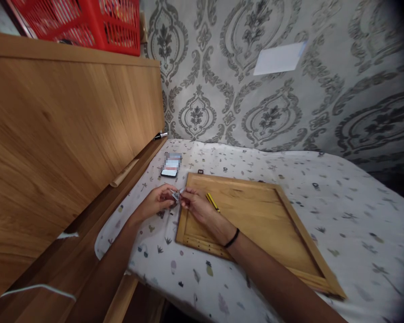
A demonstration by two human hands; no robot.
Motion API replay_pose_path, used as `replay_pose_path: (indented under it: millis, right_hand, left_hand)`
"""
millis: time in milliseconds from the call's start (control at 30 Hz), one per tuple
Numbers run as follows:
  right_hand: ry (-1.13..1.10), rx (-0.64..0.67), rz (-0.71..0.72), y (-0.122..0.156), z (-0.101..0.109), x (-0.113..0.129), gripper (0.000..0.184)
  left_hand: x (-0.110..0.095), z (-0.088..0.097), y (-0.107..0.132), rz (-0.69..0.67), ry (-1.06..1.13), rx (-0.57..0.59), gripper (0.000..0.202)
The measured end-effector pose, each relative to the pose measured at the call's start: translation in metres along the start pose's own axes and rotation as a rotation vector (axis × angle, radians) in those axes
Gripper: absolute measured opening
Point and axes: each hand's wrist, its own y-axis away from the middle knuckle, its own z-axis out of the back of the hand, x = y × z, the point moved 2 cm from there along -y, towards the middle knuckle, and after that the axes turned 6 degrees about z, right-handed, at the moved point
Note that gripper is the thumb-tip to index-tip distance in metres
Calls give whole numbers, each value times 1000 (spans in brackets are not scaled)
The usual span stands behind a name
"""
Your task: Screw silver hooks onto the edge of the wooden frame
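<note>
A framed wooden panel (256, 215) lies flat on a bed covered with a patterned white sheet (340, 197). My left hand (156, 202) and my right hand (197, 205) meet at the panel's near left corner, both pinched on a small metal piece (176, 195) held between them. A yellow-handled tool (212, 202) rests on the panel just right of my right hand. A black band circles my right wrist.
A phone (170, 167) lies on the sheet beyond my hands. A tall wooden cabinet (63, 130) stands at the left with a red plastic crate (87, 20) on top. Patterned wallpaper with a white paper sheet (278, 58) is behind the bed.
</note>
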Motion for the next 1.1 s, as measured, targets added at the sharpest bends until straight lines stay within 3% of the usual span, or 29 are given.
replay_pose_path:
  millis: [200,367,533,700,867,1000,1100]
  right_hand:
    - [-17,70,-66,-1,0,2,37]
    - [-40,44,-93,0,0,2,36]
    - [-98,-39,-81,7,3,2,34]
    - [-195,-134,-29,21,4,6,14]
    - [-288,-173,-16,40,4,15,18]
    - [-345,-199,-10,55,4,21,19]
    - [-368,-209,1,66,4,25,19]
  left_hand:
    - [-5,7,0,-46,15,-139,39]
    - [-2,21,-1,-101,-36,-378,37]
    - [8,43,-3,-105,-225,-627,30]
    - [11,57,-1,-86,-522,-778,22]
    - [9,57,-5,-45,-759,-789,27]
    - [13,55,-13,-24,-854,-700,30]
    - [19,52,-16,-31,-872,-611,21]
